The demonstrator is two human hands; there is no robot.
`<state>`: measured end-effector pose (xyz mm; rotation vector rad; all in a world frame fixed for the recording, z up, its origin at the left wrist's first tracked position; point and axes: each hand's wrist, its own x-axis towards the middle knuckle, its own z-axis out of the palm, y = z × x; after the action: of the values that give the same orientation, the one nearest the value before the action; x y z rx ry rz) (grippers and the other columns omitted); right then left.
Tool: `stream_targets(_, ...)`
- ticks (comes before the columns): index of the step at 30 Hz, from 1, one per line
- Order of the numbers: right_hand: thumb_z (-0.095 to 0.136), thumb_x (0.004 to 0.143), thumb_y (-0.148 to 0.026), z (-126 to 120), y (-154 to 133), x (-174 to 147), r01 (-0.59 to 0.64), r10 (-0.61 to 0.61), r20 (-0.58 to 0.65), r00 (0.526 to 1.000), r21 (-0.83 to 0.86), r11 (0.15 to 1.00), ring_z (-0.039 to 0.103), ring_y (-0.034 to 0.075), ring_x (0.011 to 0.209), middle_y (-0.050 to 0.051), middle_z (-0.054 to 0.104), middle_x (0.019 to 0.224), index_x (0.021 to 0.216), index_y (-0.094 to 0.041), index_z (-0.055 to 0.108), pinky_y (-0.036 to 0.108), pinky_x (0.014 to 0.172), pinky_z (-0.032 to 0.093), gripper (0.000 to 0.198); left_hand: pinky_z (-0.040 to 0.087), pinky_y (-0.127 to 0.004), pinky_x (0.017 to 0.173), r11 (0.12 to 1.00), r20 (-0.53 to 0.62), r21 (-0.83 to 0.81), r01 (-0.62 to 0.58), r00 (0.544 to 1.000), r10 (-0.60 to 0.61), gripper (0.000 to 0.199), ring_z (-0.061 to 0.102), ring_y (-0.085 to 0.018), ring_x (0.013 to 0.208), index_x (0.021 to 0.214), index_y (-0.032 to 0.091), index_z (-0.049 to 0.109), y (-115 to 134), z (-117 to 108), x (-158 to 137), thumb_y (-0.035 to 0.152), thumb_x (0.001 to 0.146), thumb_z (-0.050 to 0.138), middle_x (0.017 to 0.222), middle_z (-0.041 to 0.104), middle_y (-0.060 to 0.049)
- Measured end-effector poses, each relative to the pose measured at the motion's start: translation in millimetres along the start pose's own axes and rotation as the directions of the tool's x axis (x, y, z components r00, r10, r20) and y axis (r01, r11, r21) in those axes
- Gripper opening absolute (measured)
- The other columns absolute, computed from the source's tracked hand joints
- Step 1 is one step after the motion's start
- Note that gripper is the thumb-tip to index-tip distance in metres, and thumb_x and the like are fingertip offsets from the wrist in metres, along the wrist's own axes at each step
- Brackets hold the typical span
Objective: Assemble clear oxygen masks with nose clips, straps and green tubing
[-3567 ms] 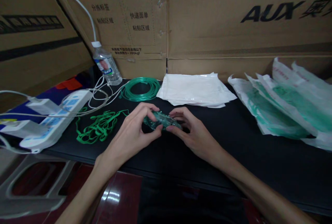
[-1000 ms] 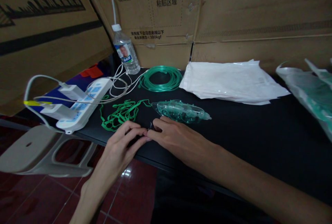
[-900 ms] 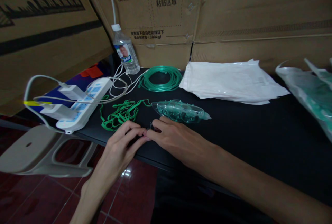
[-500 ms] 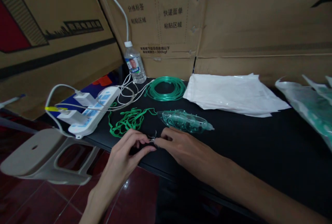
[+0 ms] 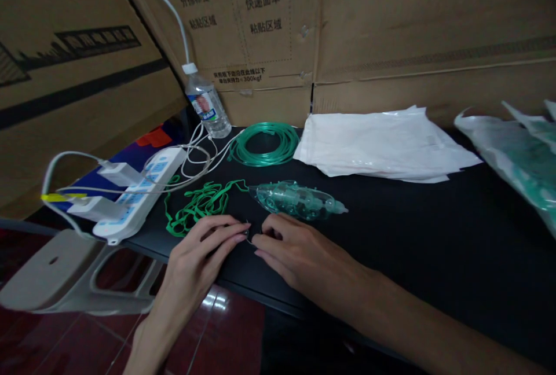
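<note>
Over the front edge of the black table, my left hand (image 5: 197,253) pinches a small, thin, shiny piece (image 5: 248,237) between thumb and fingers. My right hand (image 5: 304,250) is closed just to its right, with its fingertips at the piece's other end; what they grip is mostly hidden. Just beyond my right hand lies a clear green plastic mask (image 5: 295,198) on its side, its narrow tip pointing right. A tangle of green elastic cord (image 5: 197,204) rests beyond my left hand. Behind the mask sits a coil of green tubing (image 5: 284,155).
White plastic bags (image 5: 373,143) are stacked at the back, with bagged green items (image 5: 516,155) at far right. A power strip (image 5: 141,195) with chargers and cables occupies the left, near a water bottle (image 5: 208,106). Cardboard (image 5: 391,33) walls the back; a stool (image 5: 47,271) stands below left.
The view has shifted, so the scene sits slightly further left. My left fingers have closed more tightly round the small piece, and my right fingertips have drawn slightly apart from the left ones.
</note>
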<state>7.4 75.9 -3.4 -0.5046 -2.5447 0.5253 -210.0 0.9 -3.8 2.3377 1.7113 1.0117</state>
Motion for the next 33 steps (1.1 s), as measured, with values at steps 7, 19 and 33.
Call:
stream_targets(7,0.055,0.102,-0.010,-3,1,-1,0.045,-0.045,0.011,0.999,-0.014,0.999,0.058,0.018,0.086,0.007,0.063,0.098,0.098,-0.014,0.067,0.027,0.074,0.052,0.013,0.056,-0.029,0.097,0.999,0.057,0.032,0.028,0.998,-0.029,0.022,0.070,-0.017,0.105,0.119,0.027,0.074,-6,3,9,0.027,0.104,0.058,0.119,0.068,-0.003)
stream_targets(19,0.048,0.105,-0.010,1,0,4,0.058,-0.058,-0.004,0.998,0.033,0.998,0.058,0.019,0.089,0.009,0.063,0.101,0.096,-0.014,0.069,0.029,0.077,0.051,0.023,0.052,-0.034,0.110,0.998,0.110,0.042,0.050,0.992,-0.054,0.032,0.066,-0.020,0.125,0.135,0.030,0.065,-4,-9,-9,0.027,0.105,0.054,0.139,0.067,-0.004)
stream_targets(33,0.058,0.102,-0.014,3,0,4,0.000,0.003,-0.033,0.999,0.095,0.995,0.063,0.016,0.093,0.006,0.065,0.102,0.102,-0.016,0.073,0.026,0.084,0.053,0.015,0.063,-0.032,0.092,0.996,0.062,-0.049,0.078,0.995,-0.075,0.027,0.077,-0.021,0.101,0.119,0.029,0.077,-8,-16,0,0.041,0.101,0.060,0.113,0.080,-0.004)
